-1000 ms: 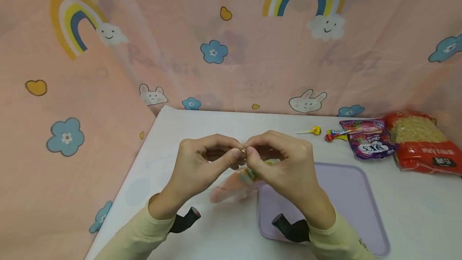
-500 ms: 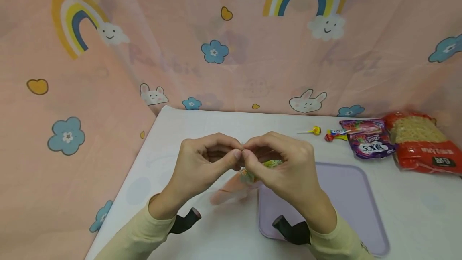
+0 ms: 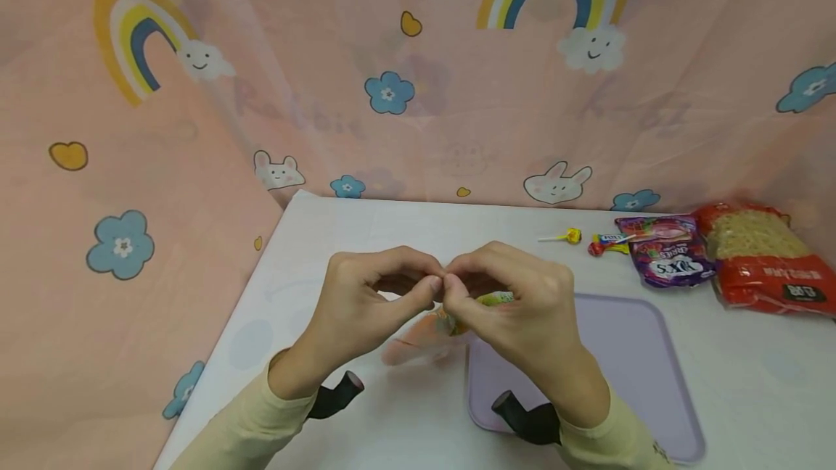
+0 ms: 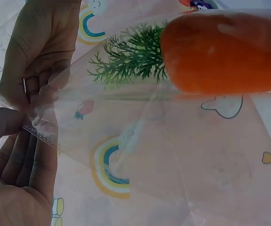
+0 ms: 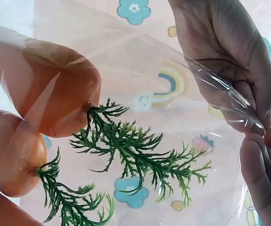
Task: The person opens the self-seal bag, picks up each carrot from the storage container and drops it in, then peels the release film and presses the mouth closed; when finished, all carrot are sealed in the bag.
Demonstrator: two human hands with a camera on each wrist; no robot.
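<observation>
Between my two hands hangs a clear plastic bag [image 4: 69, 101] with several orange carrots [image 5: 55, 84] in it, their feathery green tops [image 5: 140, 146] toward the gathered edge. My left hand [image 3: 372, 296] pinches that edge between thumb and forefinger. Right beside it, my right hand [image 3: 516, 303] pinches the same edge, and the fingertips of both hands meet. In the head view the hands hide the upper bag, and the carrots look blurred below them. What exactly lies between the fingertips is hidden.
Under the right forearm lies a purple tray [image 3: 620, 361]. At the back right are a yellow lollipop [image 3: 573, 236], a red lollipop [image 3: 594, 246], a purple candy bag [image 3: 673, 260] and a red bag of pale food [image 3: 777, 267]. Printed pink cloth [image 3: 326, 114] hangs behind the white table [image 3: 261, 354].
Both hands stay together and have shifted very slightly down and right. A small pale bit seen between the fingertips a second ago is now covered.
</observation>
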